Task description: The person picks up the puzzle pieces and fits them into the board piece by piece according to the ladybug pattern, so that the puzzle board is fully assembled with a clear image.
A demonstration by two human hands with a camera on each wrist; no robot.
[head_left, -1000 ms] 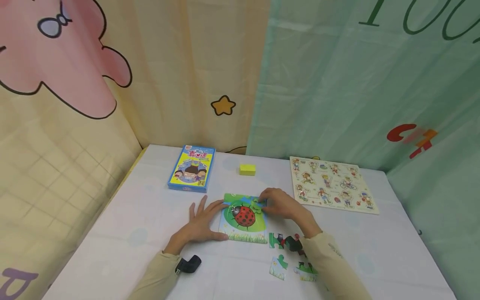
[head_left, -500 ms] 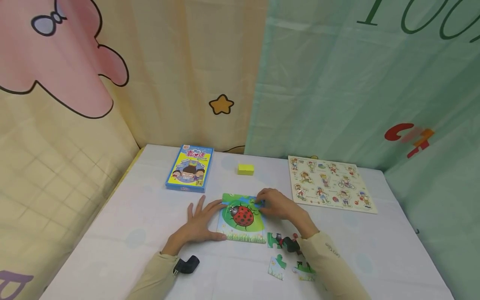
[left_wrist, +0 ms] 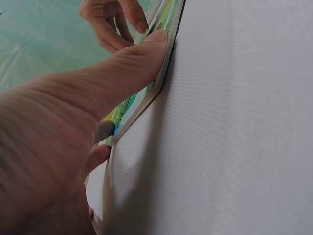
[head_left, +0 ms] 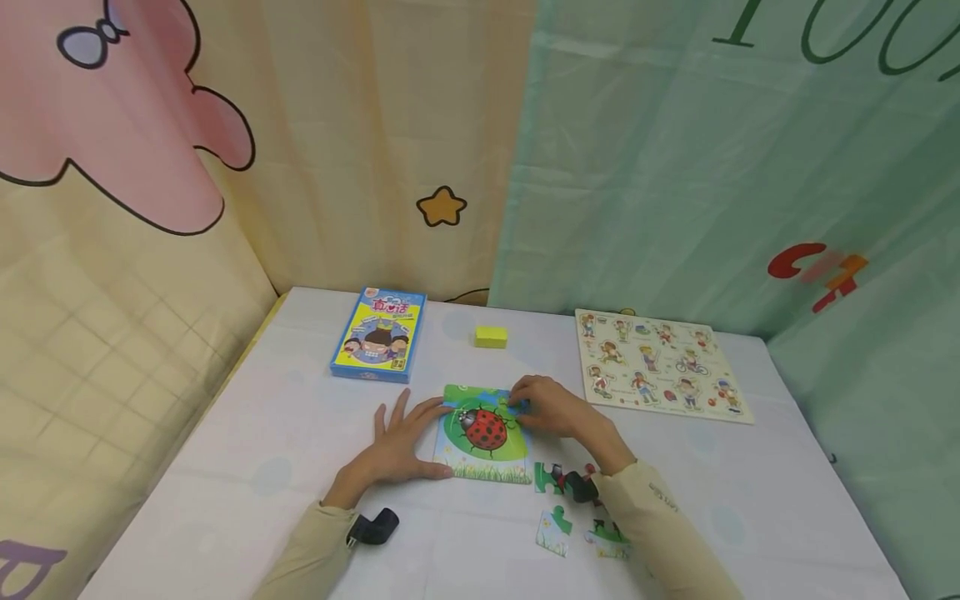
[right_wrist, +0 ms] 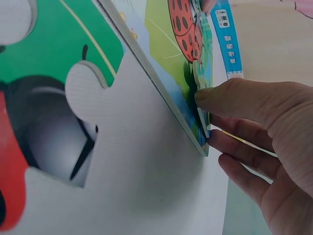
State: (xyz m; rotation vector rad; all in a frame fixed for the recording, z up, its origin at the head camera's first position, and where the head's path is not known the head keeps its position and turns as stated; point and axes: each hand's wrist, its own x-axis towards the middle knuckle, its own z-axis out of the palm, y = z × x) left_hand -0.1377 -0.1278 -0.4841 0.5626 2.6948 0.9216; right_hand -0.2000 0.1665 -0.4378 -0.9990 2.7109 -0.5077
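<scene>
A flat ladybug puzzle board (head_left: 486, 472) lies on the white table. My left hand (head_left: 400, 450) rests at its left side with spread fingers. In the left wrist view, the left thumb (left_wrist: 146, 51) presses on the board's edge. My right hand (head_left: 555, 408) is over the board's upper right corner. There, in the right wrist view, its thumb and fingers pinch a thin green puzzle piece (right_wrist: 202, 119), which is slightly tilted on the board. The hand hides part of this piece in the head view. Loose puzzle pieces (head_left: 552, 533) lie below right, partly under the right forearm.
A blue and yellow card box (head_left: 378, 336) lies at the back left. Behind the board is a small yellow block (head_left: 491, 337). A cream board with figures (head_left: 660, 367) lies at the back right. Curtains stand behind the table.
The right hand has shifted very slightly left over the board's upper right corner, with the piece still pinched. The left hand stays in place; the whole head view has shifted a little.
</scene>
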